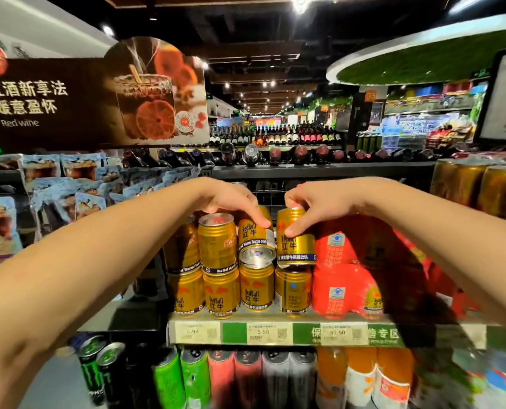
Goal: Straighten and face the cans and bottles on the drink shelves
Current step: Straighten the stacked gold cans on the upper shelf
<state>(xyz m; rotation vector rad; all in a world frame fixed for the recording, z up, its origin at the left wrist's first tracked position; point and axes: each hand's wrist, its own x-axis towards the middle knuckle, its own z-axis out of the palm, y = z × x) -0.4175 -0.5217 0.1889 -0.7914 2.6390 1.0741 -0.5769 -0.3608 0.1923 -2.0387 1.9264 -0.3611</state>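
Two gold cans on the top layer of the drink shelf (pixel 275 320) were being held, one in each hand. The left hand (pixel 234 202) was curled over the tilted can (pixel 256 240) — its bottom was tipped out toward the front, so it was not sitting flat on the can below (pixel 257 287). The right hand (pixel 313 208) was pinched round the right can (pixel 294 240), thumb on the front, which looked lifted a little. To do this well, each can should be set straight down on the one under it, then turned until the label was shown to the front — slowly, so the stack was not knocked.
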